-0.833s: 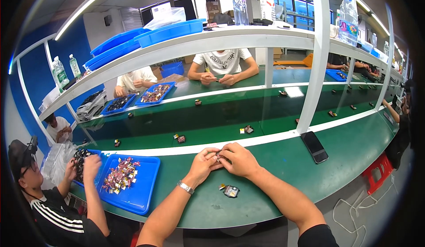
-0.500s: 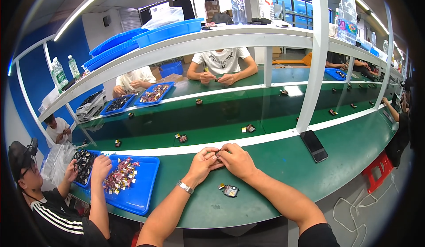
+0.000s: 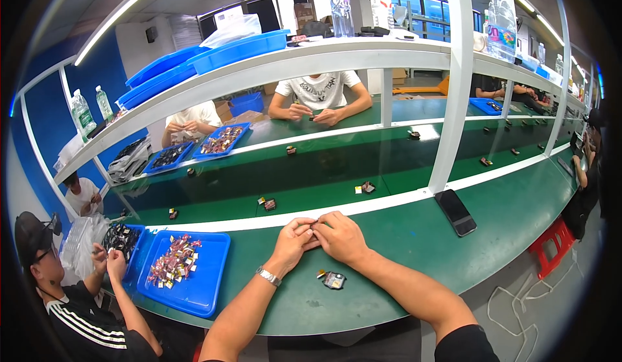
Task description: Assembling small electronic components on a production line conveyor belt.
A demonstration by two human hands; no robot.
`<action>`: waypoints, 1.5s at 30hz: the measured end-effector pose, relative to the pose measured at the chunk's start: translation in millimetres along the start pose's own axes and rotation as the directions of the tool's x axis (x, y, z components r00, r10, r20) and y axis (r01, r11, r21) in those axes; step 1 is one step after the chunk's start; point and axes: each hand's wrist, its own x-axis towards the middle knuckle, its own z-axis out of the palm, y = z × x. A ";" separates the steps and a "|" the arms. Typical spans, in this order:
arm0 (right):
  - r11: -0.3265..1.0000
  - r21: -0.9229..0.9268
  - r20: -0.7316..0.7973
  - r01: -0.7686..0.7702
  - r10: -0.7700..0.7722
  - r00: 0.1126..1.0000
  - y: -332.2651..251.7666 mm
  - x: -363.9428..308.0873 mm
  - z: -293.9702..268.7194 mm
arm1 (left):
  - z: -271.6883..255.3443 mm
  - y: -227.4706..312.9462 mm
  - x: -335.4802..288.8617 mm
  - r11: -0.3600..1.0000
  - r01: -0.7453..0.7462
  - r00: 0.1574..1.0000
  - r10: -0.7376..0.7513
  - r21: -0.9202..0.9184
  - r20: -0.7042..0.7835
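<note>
My left hand (image 3: pixel 295 242) and my right hand (image 3: pixel 342 237) meet above the green bench. Their fingertips are pinched together around a small dark piece (image 3: pixel 313 225), mostly covered by the fingers, so its kind does not show. On the bench just below my right hand lies a small black-edged electronic part (image 3: pixel 334 280) with a yellow-and-white tag at its upper left. Left of my left forearm sits a blue tray (image 3: pixel 219 274) with a heap of small reddish parts (image 3: pixel 173 263) bearing yellow and white tags.
A black phone (image 3: pixel 455 213) lies to the right by a white post (image 3: pixel 457 103). Beyond the white rail runs a dark green belt (image 3: pixel 324 190) carrying scattered small parts. At left, a co-worker (image 3: pixel 71 303) handles something small beside a tray of black parts (image 3: pixel 123 240). Others sit across.
My hands stay pinched together, with the fingers shifted slightly around the piece. The left co-worker's hands have come together and lowered. The whole view has moved a little.
</note>
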 end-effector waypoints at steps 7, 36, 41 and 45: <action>0.987 0.091 0.038 -0.135 0.132 0.991 -9.3 0.3 9.1 | -6.6 -6.0 5.4 1.000 -0.004 0.998 0.004 0.009 -0.062; 0.631 -0.298 0.016 -0.716 0.753 0.657 179.0 -14.7 -35.6 | -1.0 2.7 5.8 0.995 -0.005 1.000 0.002 0.101 0.029; 0.763 -0.041 -0.021 -0.645 0.644 0.765 177.1 -20.5 -37.9 | 1.8 4.7 5.1 0.993 -0.001 1.000 -0.001 0.121 0.023; 0.713 0.374 0.300 -0.593 0.513 0.805 122.5 -7.0 -38.0 | -6.8 2.9 1.3 0.993 0.007 1.000 -0.006 0.120 -0.013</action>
